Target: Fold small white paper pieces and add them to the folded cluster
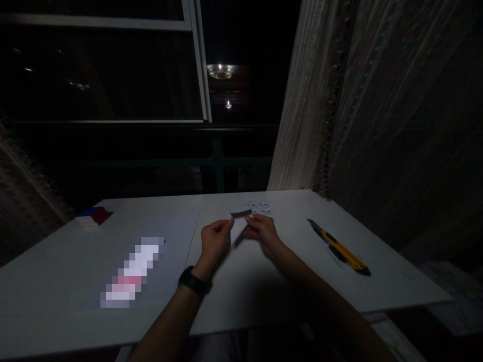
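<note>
Pinching paper [237,229] over the desk [292,216]: left hand [217,239], right hand [264,231]. Printed sheet [265,206] beyond, partly hidden by them. Cutter [341,250] lies right; block [91,216] far left.

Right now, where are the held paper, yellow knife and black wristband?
Held paper [237,229], head view: its white face.
Yellow knife [342,249], head view: mid-handle.
Black wristband [193,282], head view: band's outer side.
</note>
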Motion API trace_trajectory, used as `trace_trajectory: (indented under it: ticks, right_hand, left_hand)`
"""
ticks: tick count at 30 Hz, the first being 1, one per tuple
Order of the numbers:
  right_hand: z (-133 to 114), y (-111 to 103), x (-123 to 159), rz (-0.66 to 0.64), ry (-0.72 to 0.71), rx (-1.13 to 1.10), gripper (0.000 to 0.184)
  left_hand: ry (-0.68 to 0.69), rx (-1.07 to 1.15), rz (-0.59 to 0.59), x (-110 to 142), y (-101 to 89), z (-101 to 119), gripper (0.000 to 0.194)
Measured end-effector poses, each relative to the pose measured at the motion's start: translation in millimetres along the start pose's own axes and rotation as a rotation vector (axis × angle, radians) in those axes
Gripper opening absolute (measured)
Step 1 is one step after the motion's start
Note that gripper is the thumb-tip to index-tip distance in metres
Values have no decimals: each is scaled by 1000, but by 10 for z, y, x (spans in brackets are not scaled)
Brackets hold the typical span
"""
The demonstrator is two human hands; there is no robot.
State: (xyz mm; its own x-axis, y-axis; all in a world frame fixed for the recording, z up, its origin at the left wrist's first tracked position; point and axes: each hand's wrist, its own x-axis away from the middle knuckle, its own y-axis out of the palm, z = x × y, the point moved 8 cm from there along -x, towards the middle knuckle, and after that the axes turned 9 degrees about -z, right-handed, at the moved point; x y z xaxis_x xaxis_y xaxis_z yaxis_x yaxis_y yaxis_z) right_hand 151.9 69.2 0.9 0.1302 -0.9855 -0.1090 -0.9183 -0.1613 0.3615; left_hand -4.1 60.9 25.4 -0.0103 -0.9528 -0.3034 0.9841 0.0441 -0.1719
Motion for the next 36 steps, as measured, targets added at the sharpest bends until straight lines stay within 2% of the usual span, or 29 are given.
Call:
trace_trajectory:
  ticks: [5, 11, 13, 16, 19, 30, 36]
  right_hand:
    - [-39, -61, -18, 1, -2, -17, 26]
    - [-46, -133, -67, -34, 39, 18, 25]
    - [9, -100, -61, -90, 96, 43, 27]
    - [146, 52, -1, -260, 238, 112, 33]
    - [224, 146, 59, -349, 311, 168, 35]
    - [238, 117, 30, -311, 296, 205, 34]
    - [290, 144, 61, -407, 342, 177, 35]
  left_hand:
    - [-31, 66, -81, -24, 41, -36, 31]
    - [-94, 113, -247, -3, 179, -61, 31]
    - [-94, 103, -195, 1, 153, -65, 31]
    - [-67, 71, -66, 3, 61, -56, 32]
    - [-52, 68, -14, 5, 20, -50, 33]
    - [-69, 166, -42, 15, 61, -88, 35]
    - [-45, 122, -30, 3, 39, -55, 36]
